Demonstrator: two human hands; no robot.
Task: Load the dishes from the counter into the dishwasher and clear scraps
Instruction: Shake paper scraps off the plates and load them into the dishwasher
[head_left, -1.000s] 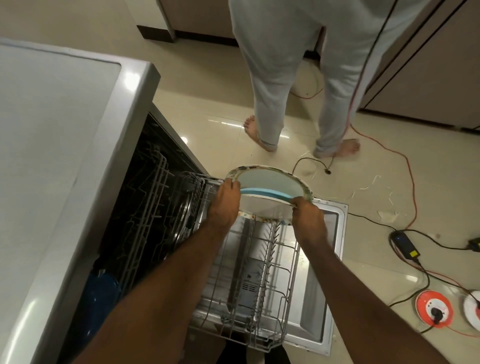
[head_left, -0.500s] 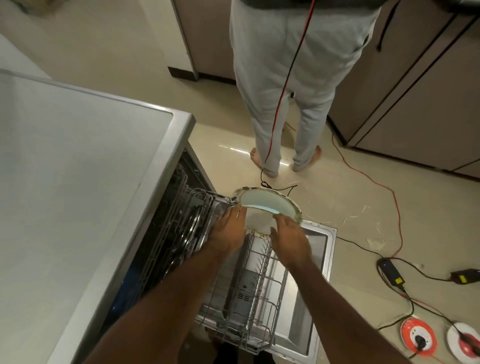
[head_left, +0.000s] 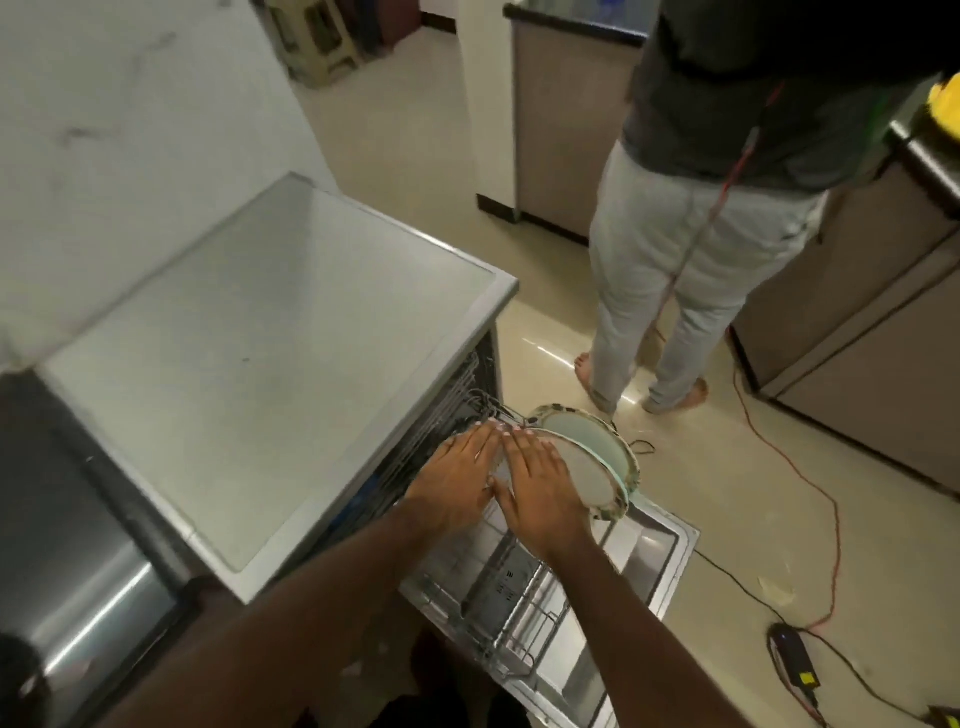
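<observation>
**2 plates upright in the rack, both hands flat on them**

The near plate (head_left: 592, 473) stands on edge in the dishwasher's pulled-out lower rack (head_left: 498, 618), just in front of a patterned far plate (head_left: 587, 431). The right hand (head_left: 540, 493) and the left hand (head_left: 457, 483) lie side by side against its back, fingers straight, gripping nothing. The open dishwasher door (head_left: 660, 551) lies under the rack. Beyond it, a barefoot person (head_left: 675, 260) stands on the floor (head_left: 571, 332), a red cable (head_left: 810, 478) trailing.
</observation>
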